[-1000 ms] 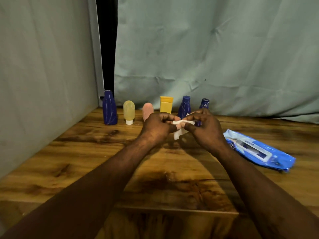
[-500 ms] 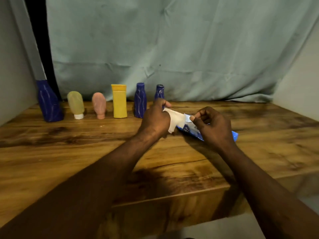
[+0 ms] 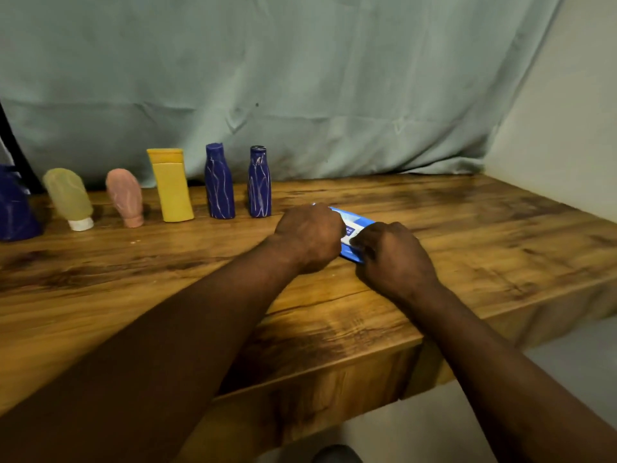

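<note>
A blue wipes pack (image 3: 351, 224) with a white label lies flat on the wooden table (image 3: 467, 235), mostly hidden under both hands. My left hand (image 3: 309, 237) sits knuckles-up over its left end, fingers curled down onto it. My right hand (image 3: 394, 259) covers the pack's near right end, and its fingertips pinch at the white label flap in the middle. The white wipe from the earlier frames is out of sight.
Along the back stand a big dark blue bottle (image 3: 13, 208), a yellow-green tube (image 3: 68, 198), a pink tube (image 3: 125, 197), a yellow bottle (image 3: 172, 185) and two blue bottles (image 3: 218, 182) (image 3: 259, 182). A green curtain (image 3: 300, 78) hangs behind; the table's front edge (image 3: 334, 359) drops to the floor.
Both hands came down from holding a white wipe in the air onto the blue pack on the table. My view swung right, sliding the bottles to the left.
</note>
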